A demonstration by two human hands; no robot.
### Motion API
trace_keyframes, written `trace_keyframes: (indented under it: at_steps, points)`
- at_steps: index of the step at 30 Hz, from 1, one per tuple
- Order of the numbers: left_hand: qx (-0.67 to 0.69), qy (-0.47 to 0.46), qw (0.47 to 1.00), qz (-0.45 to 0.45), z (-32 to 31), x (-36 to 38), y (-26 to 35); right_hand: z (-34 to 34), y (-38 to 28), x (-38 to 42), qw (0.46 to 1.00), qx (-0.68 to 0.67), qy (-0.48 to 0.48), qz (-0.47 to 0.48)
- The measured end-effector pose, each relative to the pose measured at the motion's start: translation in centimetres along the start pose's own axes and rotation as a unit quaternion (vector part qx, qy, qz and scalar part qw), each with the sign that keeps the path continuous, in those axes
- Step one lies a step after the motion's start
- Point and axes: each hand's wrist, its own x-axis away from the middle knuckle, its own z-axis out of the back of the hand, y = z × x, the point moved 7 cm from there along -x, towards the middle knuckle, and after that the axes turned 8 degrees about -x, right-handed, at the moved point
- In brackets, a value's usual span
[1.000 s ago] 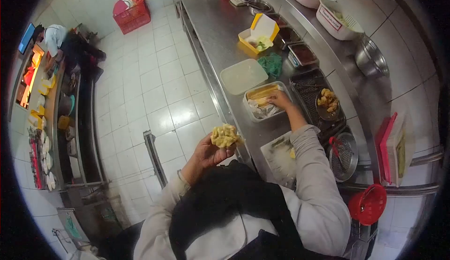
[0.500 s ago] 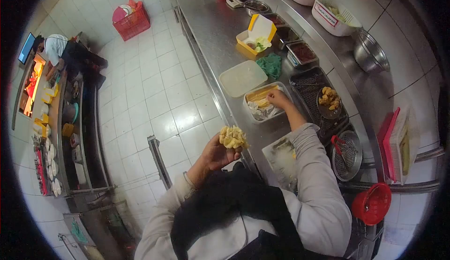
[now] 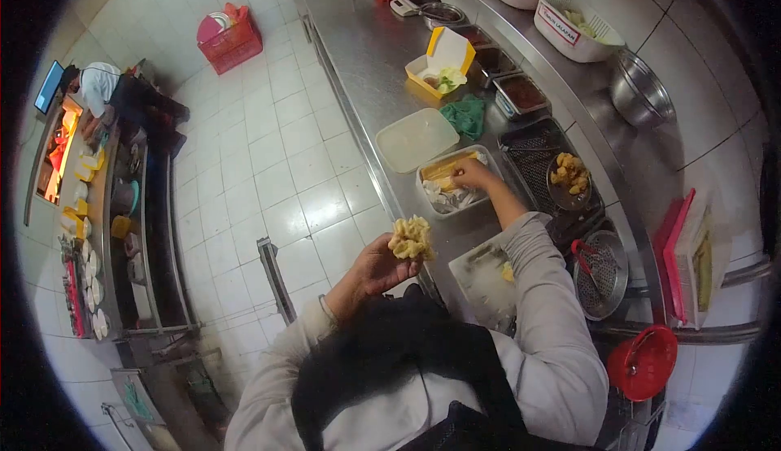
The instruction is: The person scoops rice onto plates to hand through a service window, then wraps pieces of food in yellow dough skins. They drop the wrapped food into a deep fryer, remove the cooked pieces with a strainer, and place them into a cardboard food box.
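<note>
My left hand (image 3: 381,269) holds up a pale yellow, lumpy clump of battered-looking food (image 3: 412,239) beside the counter's front edge. Inside a white plastic tub (image 3: 440,212), my right hand (image 3: 472,175) has its fingers bent together; whatever they grip is hidden. Yellow strips (image 3: 440,178) and crumpled white pieces (image 3: 452,198) fill that tub. Its pale lid (image 3: 417,140) lies just behind it. Nearer to me, under my right forearm, is a white tray (image 3: 482,282) with whitish powder and a small yellow bit.
A green cloth (image 3: 464,117) and an open yellow box (image 3: 442,62) lie farther along the counter. To the right are a dark mesh tray (image 3: 537,152), a bowl of fried pieces (image 3: 569,177) and a strainer with red-handled tongs (image 3: 604,276). Another person (image 3: 122,97) leans over the left counter.
The clump in my left hand has moved slightly right and turned. My right hand has shifted a little left within the tub. The whole view has tilted slightly.
</note>
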Motion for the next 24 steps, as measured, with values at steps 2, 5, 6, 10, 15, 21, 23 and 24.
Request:
trace_keyframes:
  at_steps: [2,5,6,10,15,21,23,24]
  points:
    - [0.001,0.011,1.000,-0.004,0.3,-0.3,-0.1,-0.2,-0.7,0.2,0.998,0.025,-0.005,0.053]
    - [0.013,0.034,0.999,0.004,0.9,-0.6,-0.5,0.1,-2.7,1.4,0.996,-0.009,-0.032,0.082]
    - [0.025,0.034,0.999,0.001,1.8,-1.0,-0.4,0.3,-4.7,2.0,0.992,0.023,-0.029,0.122]
    - [0.048,-0.038,0.998,0.001,3.4,-1.9,0.0,-0.6,-5.1,1.4,0.988,0.031,-0.088,0.121]
    - [-0.012,-0.006,1.000,0.011,3.7,-1.2,1.1,-1.1,-2.1,1.2,0.987,0.042,-0.061,0.141]
    - [-0.282,-0.149,0.944,-0.090,0.3,1.2,4.6,-2.0,-0.7,-0.2,0.992,-0.015,-0.112,0.059]
    - [-0.207,-0.136,0.968,-0.037,1.7,1.0,5.8,-1.2,-4.8,1.3,0.991,-0.039,-0.103,0.081]
    - [-0.089,-0.116,0.989,0.035,2.5,0.4,5.5,-0.7,-6.7,2.0,0.990,-0.051,-0.099,0.092]
